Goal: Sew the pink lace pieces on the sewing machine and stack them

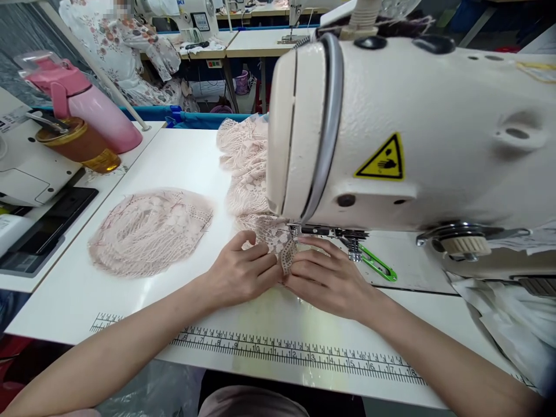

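Note:
A strip of pale pink lace (pixel 247 168) runs from the far table edge down to the presser foot (pixel 354 246) of a cream sewing machine (pixel 417 133). My left hand (pixel 243 272) and my right hand (pixel 328 278) meet just in front of the needle. Both pinch the near end of the lace, fingers pressed together on a small folded piece. A stack of cut pink lace pieces (pixel 150 231) lies on the white table (pixel 182 156) to the left of my left hand.
A green-handled thread snip (pixel 377 265) lies right of the presser foot. A pink bottle (pixel 87 104) and an amber jar (pixel 80 145) stand at the far left beside another machine. A printed ruler (pixel 295 353) runs along the near table edge. Another person (pixel 125 46) sits beyond.

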{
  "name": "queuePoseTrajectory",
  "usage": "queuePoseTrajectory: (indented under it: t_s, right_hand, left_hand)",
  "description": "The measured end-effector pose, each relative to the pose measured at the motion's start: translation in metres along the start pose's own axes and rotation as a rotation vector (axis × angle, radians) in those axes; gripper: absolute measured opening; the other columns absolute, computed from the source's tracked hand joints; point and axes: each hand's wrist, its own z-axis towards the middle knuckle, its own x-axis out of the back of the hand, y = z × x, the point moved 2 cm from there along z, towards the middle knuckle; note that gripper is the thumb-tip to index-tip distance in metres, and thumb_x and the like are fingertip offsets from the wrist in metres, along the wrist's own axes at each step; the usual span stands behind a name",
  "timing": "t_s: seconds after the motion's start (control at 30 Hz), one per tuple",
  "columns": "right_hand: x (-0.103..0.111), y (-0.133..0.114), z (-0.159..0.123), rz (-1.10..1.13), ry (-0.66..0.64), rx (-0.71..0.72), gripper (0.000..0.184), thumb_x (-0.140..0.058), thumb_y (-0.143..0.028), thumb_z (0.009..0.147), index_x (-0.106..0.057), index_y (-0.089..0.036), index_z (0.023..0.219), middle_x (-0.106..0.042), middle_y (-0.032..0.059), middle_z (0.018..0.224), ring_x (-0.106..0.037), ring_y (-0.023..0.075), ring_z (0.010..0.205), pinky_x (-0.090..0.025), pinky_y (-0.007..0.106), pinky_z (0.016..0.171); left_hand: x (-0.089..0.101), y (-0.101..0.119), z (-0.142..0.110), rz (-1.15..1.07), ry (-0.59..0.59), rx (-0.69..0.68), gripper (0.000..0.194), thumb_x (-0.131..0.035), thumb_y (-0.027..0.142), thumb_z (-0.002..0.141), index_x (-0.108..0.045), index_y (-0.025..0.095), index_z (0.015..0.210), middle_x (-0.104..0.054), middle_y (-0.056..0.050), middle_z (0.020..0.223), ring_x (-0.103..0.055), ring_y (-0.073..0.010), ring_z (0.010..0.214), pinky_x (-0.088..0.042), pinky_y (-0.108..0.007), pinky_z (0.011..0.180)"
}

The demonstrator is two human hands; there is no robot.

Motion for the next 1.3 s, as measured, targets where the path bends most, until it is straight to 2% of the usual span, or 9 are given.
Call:
queuePoseTrajectory:
  t_s: [0.07, 0.17, 0.27, 0.33, 0.43, 0.53, 0.7, 1.07, 1.3]
  right_hand:
    - [0.0, 0.0, 0.0, 0.03, -0.003, 0.01, 0.012, -0.066, -0.007, 0.082, -0.062, -0.018, 0.084, -0.067, -0.0046, 0.083, -0.061, 0.0107, 0.088, -0.043, 0.038, 0.11]
    - [0.0, 0.0, -0.001, 0.021, -0.032, 0.018, 0.013, -0.067, -0.008, 0.082, -0.065, -0.018, 0.089, -0.071, -0.0028, 0.089, -0.063, 0.0129, 0.092, -0.051, 0.035, 0.1]
    - [0.0, 0.0, -0.002, -0.031, -0.005, 0.047, 0.011, -0.066, -0.009, 0.083, -0.066, -0.018, 0.09, -0.072, -0.0024, 0.088, -0.065, 0.0141, 0.091, -0.056, 0.033, 0.09]
    - [0.001, 0.0, -0.003, -0.041, 0.0, 0.05, 0.009, -0.064, -0.01, 0.085, -0.066, -0.017, 0.091, -0.073, -0.0015, 0.087, -0.066, 0.0142, 0.091, -0.057, 0.031, 0.087]
    - [0.002, -0.001, -0.002, -0.028, -0.034, 0.022, 0.011, -0.059, -0.011, 0.088, -0.066, -0.016, 0.095, -0.073, -0.0004, 0.085, -0.066, 0.0133, 0.089, -0.057, 0.029, 0.084]
    - [0.002, -0.002, 0.0, -0.018, -0.031, 0.017, 0.011, -0.057, -0.009, 0.089, -0.066, -0.015, 0.093, -0.072, -0.0006, 0.081, -0.066, 0.0126, 0.085, -0.057, 0.027, 0.078]
    - [-0.001, -0.005, 0.003, -0.024, 0.023, 0.026, 0.009, -0.059, -0.009, 0.088, -0.066, -0.015, 0.088, -0.071, -0.0021, 0.076, -0.065, 0.0112, 0.078, -0.056, 0.025, 0.071]
    - [-0.01, -0.008, 0.007, -0.068, 0.068, 0.08, 0.008, -0.061, -0.012, 0.087, -0.067, -0.016, 0.082, -0.07, -0.0024, 0.073, -0.063, 0.0116, 0.074, -0.053, 0.025, 0.068]
    - [-0.007, -0.006, 0.003, -0.049, 0.048, 0.047, 0.009, -0.06, -0.01, 0.086, -0.067, -0.014, 0.082, -0.067, -0.0015, 0.069, -0.062, 0.0125, 0.074, -0.052, 0.025, 0.068]
  left_hand:
    - [0.001, 0.0, 0.0, 0.014, 0.001, -0.016, 0.027, -0.054, 0.008, 0.088, -0.048, 0.018, 0.064, -0.049, 0.006, 0.057, -0.041, -0.011, 0.057, -0.037, -0.03, 0.07]
    - [0.0, 0.0, -0.001, 0.001, -0.022, -0.033, 0.024, -0.054, 0.01, 0.089, -0.051, 0.019, 0.067, -0.055, 0.005, 0.06, -0.048, -0.0117, 0.059, -0.04, -0.03, 0.068]
    - [-0.005, -0.002, -0.003, -0.079, -0.117, 0.006, 0.015, -0.049, 0.021, 0.094, -0.062, 0.015, 0.096, -0.071, -0.005, 0.095, -0.064, -0.0188, 0.091, -0.048, -0.034, 0.082]
    - [-0.01, -0.004, -0.005, -0.151, -0.214, 0.049, 0.036, -0.045, 0.028, 0.095, -0.055, 0.008, 0.124, -0.064, -0.013, 0.126, -0.057, -0.0242, 0.12, -0.045, -0.039, 0.1]
    - [-0.017, -0.007, -0.01, -0.231, -0.333, 0.084, 0.059, -0.044, 0.035, 0.094, -0.038, 0.002, 0.142, -0.05, -0.018, 0.143, -0.046, -0.0266, 0.134, -0.039, -0.041, 0.111]
    - [-0.021, -0.008, -0.013, -0.238, -0.395, 0.11, 0.065, -0.046, 0.04, 0.092, -0.034, 0.004, 0.145, -0.046, -0.017, 0.146, -0.043, -0.0281, 0.136, -0.039, -0.042, 0.112]
    - [-0.02, -0.01, -0.012, -0.207, -0.386, 0.111, 0.059, -0.046, 0.036, 0.091, -0.04, 0.007, 0.143, -0.049, -0.016, 0.143, -0.046, -0.0282, 0.134, -0.04, -0.045, 0.111]
    - [-0.016, -0.021, -0.009, -0.23, -0.39, 0.087, 0.062, -0.051, 0.028, 0.079, -0.048, 0.01, 0.139, -0.055, -0.014, 0.138, -0.051, -0.029, 0.13, -0.041, -0.047, 0.11]
    - [-0.017, -0.017, -0.007, -0.198, -0.39, 0.107, 0.061, -0.052, 0.031, 0.082, -0.048, 0.008, 0.138, -0.055, -0.015, 0.138, -0.053, -0.0303, 0.127, -0.043, -0.047, 0.107]
